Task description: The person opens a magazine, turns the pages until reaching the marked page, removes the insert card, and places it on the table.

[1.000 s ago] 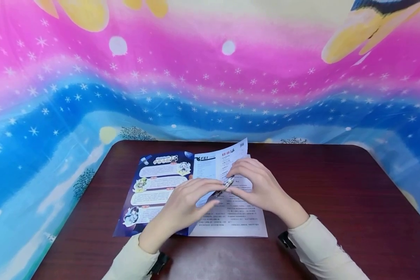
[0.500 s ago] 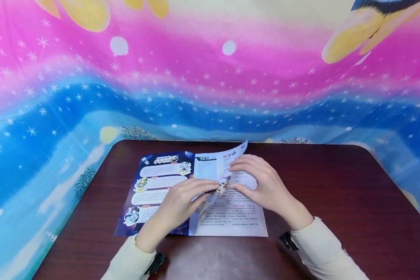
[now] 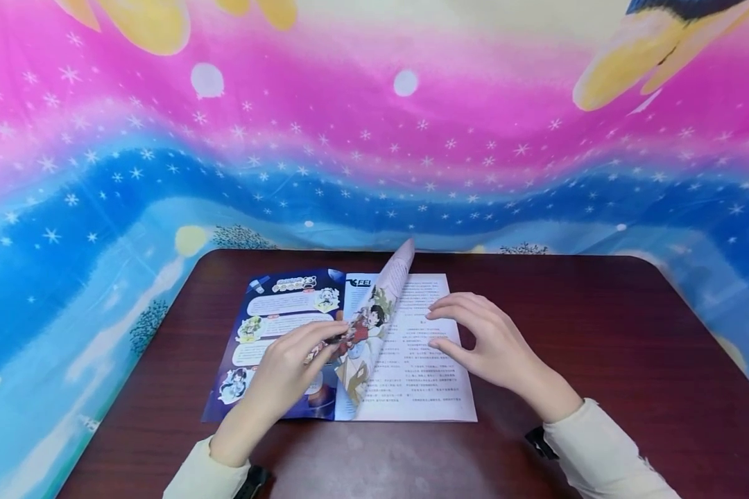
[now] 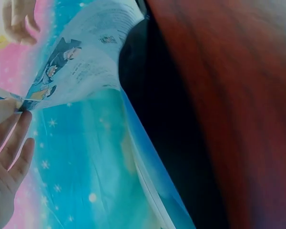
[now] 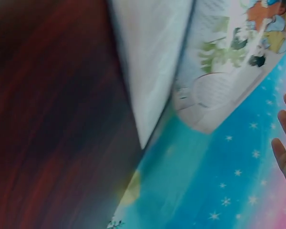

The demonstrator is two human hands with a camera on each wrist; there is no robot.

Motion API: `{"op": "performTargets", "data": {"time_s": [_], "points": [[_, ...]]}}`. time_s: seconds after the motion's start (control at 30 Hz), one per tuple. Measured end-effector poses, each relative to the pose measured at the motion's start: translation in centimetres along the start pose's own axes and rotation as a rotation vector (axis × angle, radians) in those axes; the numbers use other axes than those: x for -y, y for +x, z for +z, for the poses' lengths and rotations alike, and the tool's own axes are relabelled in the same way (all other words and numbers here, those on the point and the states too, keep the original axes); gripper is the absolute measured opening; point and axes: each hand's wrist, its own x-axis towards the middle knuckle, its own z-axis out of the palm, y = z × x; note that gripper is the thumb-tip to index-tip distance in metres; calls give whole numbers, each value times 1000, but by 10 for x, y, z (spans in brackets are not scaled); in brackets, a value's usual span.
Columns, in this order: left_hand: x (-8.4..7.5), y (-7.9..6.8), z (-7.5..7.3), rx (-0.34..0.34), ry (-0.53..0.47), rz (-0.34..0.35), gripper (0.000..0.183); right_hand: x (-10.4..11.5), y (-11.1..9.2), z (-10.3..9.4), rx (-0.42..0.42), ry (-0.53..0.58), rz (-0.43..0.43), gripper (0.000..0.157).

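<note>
An open magazine (image 3: 437,395) lies on the table, with a dark blue illustrated page (image 3: 340,281) on its left side and printed text on its right. My left hand (image 3: 281,364) pinches the edge of a lifted page (image 3: 383,305), thumb against fingers, as the left wrist view also shows at the page's corner. That page curves up and over toward the left, with a coloured cartoon picture on it. To the right, my right hand (image 3: 493,343) hovers over the magazine's right edge, fingers apart and bent slightly, holding nothing; in the right wrist view its fingertips (image 5: 283,124) are away from the page.
The magazine rests on a dark red-brown wooden table (image 3: 599,346) with rounded far corners. Behind the table hangs a pink and blue cloth (image 3: 374,159) with snowflakes. Cream sleeves (image 3: 605,443) with black wrist straps cover both forearms.
My left hand has moved left, drawing the page over with it, so more of its picture shows. My right hand has come away from the page and shifted right.
</note>
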Motion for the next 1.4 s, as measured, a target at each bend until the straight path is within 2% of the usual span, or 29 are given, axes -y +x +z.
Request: {"op": "performTargets", "data": {"time_s": [0.2, 0.8, 1.1, 1.23, 1.4], "points": [[6, -13, -10, -1, 71, -73, 45, -6, -13, -2, 75, -48, 53, 33], [21, -53, -43, 10, 210, -285, 56, -11, -44, -1, 260, -108, 108, 35], [27, -69, -59, 48, 226, -478, 55, -14, -54, 2, 373, -88, 138, 33], [29, -73, -66, 60, 217, -526, 61, -15, -58, 3, 441, -91, 178, 35], [30, -76, -74, 131, 228, -580, 75, -14, -63, 3, 472, -108, 187, 38]]}}
